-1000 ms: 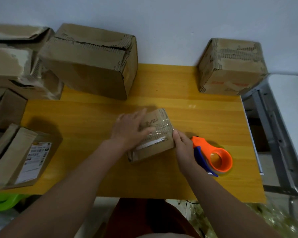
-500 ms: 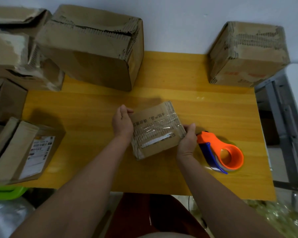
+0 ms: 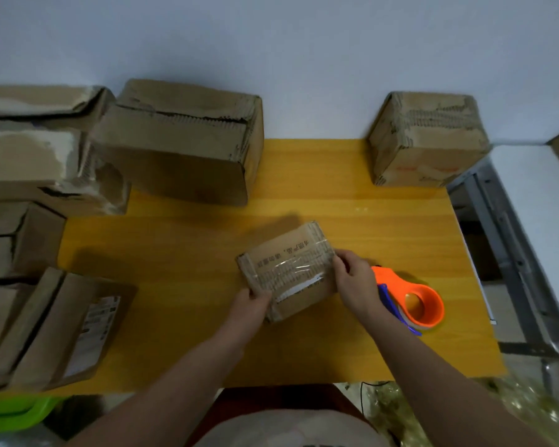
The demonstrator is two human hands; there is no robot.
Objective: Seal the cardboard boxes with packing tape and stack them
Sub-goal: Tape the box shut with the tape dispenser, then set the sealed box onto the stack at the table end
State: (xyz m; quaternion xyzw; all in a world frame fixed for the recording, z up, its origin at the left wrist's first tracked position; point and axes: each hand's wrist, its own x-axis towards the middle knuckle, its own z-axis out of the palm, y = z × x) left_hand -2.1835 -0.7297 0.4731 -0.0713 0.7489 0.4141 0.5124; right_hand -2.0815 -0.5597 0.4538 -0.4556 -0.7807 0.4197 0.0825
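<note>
Both grips on small box (image 3: 288,269), long axis left-right, tilted.

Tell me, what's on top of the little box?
Shiny clear tape and printed writing are on the little box. Both hands hold its ends: left hand, right hand. Its inside is hidden.

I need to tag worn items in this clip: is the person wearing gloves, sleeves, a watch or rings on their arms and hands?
Nothing worn shows. The left hand and right hand are bare, without gloves. Both forearms are uncovered right to the bottom edge of the picture, with no sleeves or watch. No rings show, though the fingers are too small to be sure.
</note>
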